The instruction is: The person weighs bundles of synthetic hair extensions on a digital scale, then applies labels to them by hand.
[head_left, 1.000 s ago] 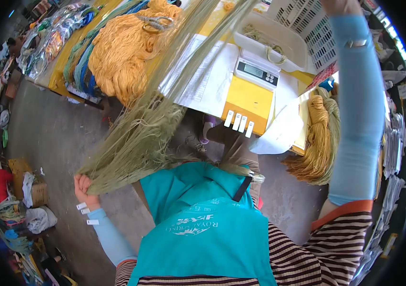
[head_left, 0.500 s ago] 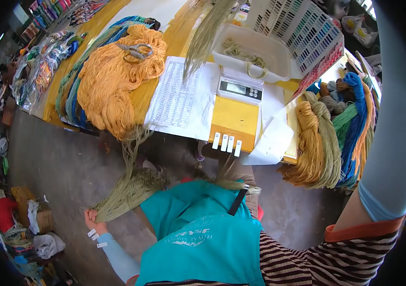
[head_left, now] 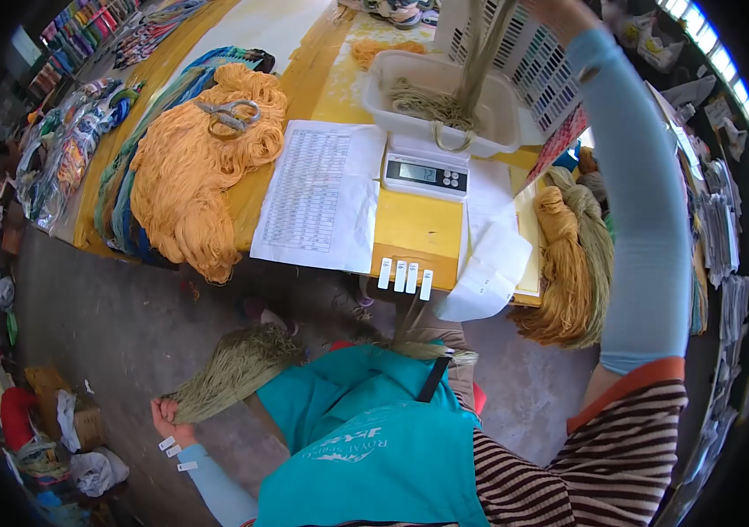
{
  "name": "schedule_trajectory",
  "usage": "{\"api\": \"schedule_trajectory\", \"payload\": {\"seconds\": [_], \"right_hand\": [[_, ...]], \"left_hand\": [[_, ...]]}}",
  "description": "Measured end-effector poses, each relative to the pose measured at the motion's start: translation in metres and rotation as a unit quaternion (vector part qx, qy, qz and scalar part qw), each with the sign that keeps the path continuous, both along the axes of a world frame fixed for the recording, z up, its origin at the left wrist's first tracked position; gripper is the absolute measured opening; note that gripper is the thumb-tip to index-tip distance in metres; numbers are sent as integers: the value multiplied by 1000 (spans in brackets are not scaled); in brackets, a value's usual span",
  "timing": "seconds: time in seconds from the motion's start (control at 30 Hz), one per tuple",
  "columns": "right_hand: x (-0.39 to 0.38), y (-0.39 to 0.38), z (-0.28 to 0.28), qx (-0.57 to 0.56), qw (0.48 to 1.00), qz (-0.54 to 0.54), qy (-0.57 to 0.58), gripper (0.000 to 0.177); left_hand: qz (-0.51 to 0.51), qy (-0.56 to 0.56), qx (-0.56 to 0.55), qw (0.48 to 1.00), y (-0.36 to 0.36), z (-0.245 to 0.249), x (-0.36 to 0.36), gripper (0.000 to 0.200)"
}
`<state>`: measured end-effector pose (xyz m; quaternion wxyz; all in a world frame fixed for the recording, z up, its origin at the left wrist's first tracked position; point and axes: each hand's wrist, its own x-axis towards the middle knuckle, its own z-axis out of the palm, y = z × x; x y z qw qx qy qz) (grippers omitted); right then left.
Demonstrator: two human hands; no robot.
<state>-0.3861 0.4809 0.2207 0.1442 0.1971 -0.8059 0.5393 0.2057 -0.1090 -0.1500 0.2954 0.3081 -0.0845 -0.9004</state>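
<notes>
My left hand [head_left: 170, 422] is closed around one end of a bundle of olive-green thread [head_left: 238, 369], which lies across toward my lap. At the top edge my right hand [head_left: 560, 12] is partly cut off, its fingertips out of view. Beside it, a hank of olive thread [head_left: 478, 66] hangs upright, its lower end inside a white plastic bin [head_left: 508, 132]. More olive thread [head_left: 423, 98] lies in the bin, and a loop droops over the front rim. Under the bin's front edge sits a digital scale [head_left: 427, 174] with digits on its display.
Scissors [head_left: 229, 116] rest on a pile of orange yarn [head_left: 190, 167]. A printed sheet [head_left: 304, 198] lies beside it. White labels [head_left: 400, 275] stick to the yellow table edge. Tan and olive hanks [head_left: 559, 263] hang at the right, near a perforated colour-card rack [head_left: 528, 66].
The olive hank has moved from above the printed sheet into the bin, and my right forearm has swung inward. Digits now show on the scale. My left hand keeps its hold.
</notes>
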Motion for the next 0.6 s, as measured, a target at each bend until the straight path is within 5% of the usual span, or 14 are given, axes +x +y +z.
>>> {"api": "schedule_trajectory", "payload": {"seconds": [0.07,0.13,0.3,0.43,0.53,0.6], "right_hand": [[-13,9,-81,261,962,14,83,20],[24,4,-118,534,841,-53,70,19],[86,4,-176,435,867,-86,229,13],[125,15,-196,475,851,-62,215,15],[151,22,-194,417,877,-65,229,40],[160,29,-195,380,894,-71,228,39]], "left_hand": [[-8,3,1,1000,-1,1,-2,27],[-14,6,2,1000,0,4,-4,27],[-44,0,-45,998,2,9,-12,27],[-45,-5,-52,998,7,13,-21,27],[-54,-5,-61,997,8,13,-26,27],[-57,-14,-70,996,12,18,-29,27]]}}
